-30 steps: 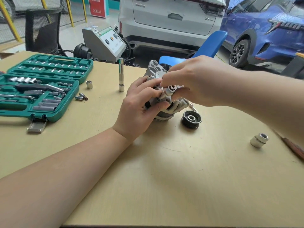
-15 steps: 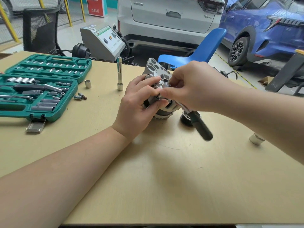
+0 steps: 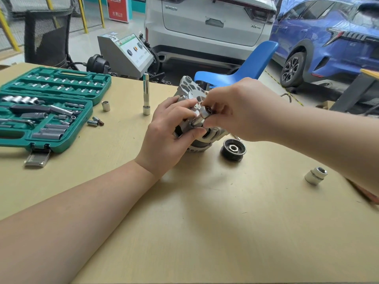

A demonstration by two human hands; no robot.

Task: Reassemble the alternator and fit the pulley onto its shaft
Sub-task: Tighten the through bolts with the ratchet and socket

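A: What lay nearest on the bench (image 3: 205, 232)?

B: Bare wood, crossed by two forearms. A loose silver socket (image 3: 315, 175) sat toward the right edge, well apart from everything else.

A: And the hands?

B: Both met mid-bench on the alternator (image 3: 194, 111), which rested tilted on the wood. The left hand (image 3: 170, 138) gripped its near left side, fingers curled over the housing and thumb pressed under it. The right hand (image 3: 233, 111) came in from the right and pinched a small silver socket piece (image 3: 202, 116) set against the alternator's face, between the two hands.

A: Where was the pulley?

B: The black pulley (image 3: 233, 150) lay flat on the bench just right of the alternator, under the right wrist, touching neither hand.

A: Anything beyond?

B: At left, an open green socket case (image 3: 45, 111), with a few loose sockets beside it. A tall extension bar (image 3: 146, 97) stood upright. Behind the bench were a blue chair (image 3: 246, 68) and parked cars.
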